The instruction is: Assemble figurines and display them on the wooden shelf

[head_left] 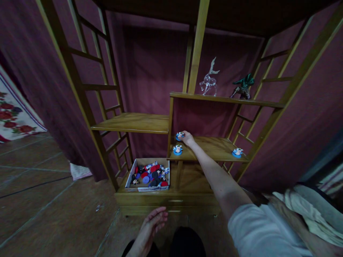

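Observation:
My right hand [188, 138] reaches onto the middle right shelf [211, 144], its fingers closed round a small figurine [179, 136] on a blue base near the left upright. In front of it stands a similar figurine [177, 149] on a round blue base. A third figurine [237, 152] of that kind is at the right end of the same shelf. My left hand [153, 225] hangs low before the drawer, fingers apart, holding nothing. Nearest to it is an open cardboard box [138, 188] with several small figures and red, purple and black discs inside.
A clear deer figurine [209, 80] and a dark green figure [243, 86] stand on the upper right shelf. To the left is a wooden shelf [134, 122]. Lattice sides and a central post [198, 46] frame the unit. Fabric [308, 210] lies at lower right.

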Demonstrator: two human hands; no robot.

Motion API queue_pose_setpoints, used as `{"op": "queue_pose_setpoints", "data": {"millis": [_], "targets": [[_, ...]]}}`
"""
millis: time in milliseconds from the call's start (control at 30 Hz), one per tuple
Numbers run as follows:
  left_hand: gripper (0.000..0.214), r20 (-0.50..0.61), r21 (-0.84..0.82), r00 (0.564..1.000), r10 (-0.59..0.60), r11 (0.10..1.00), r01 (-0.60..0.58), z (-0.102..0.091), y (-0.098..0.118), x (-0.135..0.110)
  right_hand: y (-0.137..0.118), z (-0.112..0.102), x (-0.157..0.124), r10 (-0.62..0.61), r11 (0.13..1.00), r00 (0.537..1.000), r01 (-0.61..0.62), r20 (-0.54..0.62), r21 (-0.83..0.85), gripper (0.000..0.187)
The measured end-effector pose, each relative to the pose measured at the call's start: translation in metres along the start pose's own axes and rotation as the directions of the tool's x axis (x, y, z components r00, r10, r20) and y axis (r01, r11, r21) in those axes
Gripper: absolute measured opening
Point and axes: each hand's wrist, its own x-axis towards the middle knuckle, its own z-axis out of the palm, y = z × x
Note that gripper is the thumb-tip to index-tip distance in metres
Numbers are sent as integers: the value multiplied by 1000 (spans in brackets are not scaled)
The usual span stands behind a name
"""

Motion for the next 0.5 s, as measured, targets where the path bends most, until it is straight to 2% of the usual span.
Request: {"op": "queue_pose_setpoints", "data": {"millis": [100,200,300,500], "targets": [[35,-20,21,1000,-2,1000,2,-4,-2,3,1,8,1,-38,974,996,54,76,-221,20],[34,-17,27,1000,-1,1000,1,-8,-6,6,4,13,-2,-32,952,992,67,121,-300,17],[33,12,11,1000,0,1000,0,-10,-6,7,9,14,-2,-33,958,990,71,138,-279,16],[34,11,-8,1000,-16,1000,17,-8,-1,4,17,12,3,-11,997,990,21,141,-70,26]]}}
